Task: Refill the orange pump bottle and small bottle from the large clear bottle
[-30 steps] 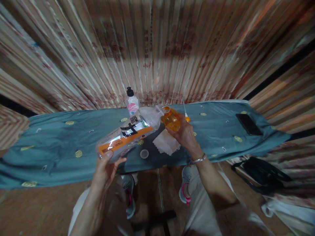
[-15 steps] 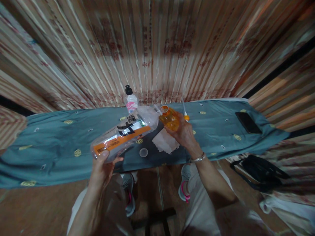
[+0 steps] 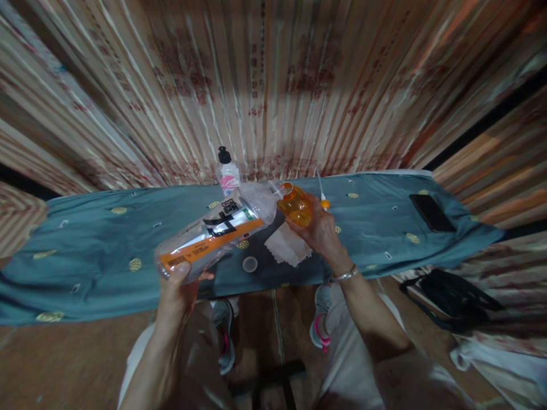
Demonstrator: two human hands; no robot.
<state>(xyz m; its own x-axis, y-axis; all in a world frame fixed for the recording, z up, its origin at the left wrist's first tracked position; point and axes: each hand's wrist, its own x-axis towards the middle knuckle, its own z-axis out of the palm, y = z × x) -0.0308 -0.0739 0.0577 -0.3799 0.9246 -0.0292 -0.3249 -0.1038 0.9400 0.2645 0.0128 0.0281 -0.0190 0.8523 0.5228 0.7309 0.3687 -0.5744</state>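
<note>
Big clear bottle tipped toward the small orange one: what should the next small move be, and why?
Probably raise the base of the big clear bottle a little more with the left hand. Its neck already meets the mouth of the small orange bottle, which the right hand holds tilted toward it, but the big bottle lies only slightly inclined. Whether liquid is flowing cannot be told.

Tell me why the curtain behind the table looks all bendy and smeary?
In the head view, the wide lens bows the curtain and the table edge; the picture's edges are smeared, light is dim, and only the middle is fairly sharp, where the left hand holds the big clear bottle and the right hand the orange bottle.
</note>
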